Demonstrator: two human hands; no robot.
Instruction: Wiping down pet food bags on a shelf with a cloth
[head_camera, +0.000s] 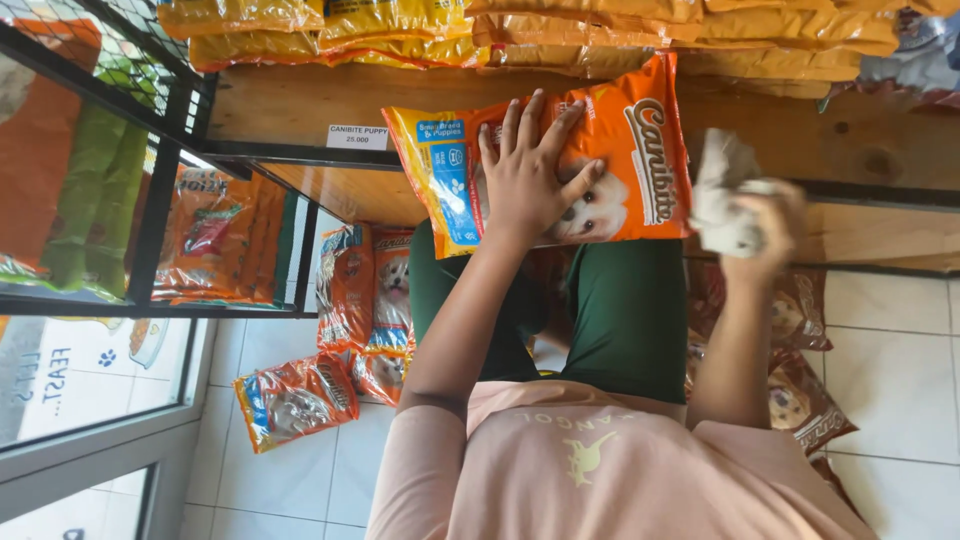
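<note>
We press our left hand, fingers spread flat, on the orange bag lying across our knees by the shelf; our right hand (blurred) clutches a crumpled cloth.

Orange pet-food bag with a blue-and-yellow end panel and a puppy picture, lying flat across the knees against the wooden shelf edge; stack of yellow-orange bags on the shelf above it; small white rectangular price label on the shelf's front edge; orange bags propped under the shelf on the tiled floor; one orange bag loose on the tiles; darker brown bags at the right; orange packs behind the black wire rack.
</note>
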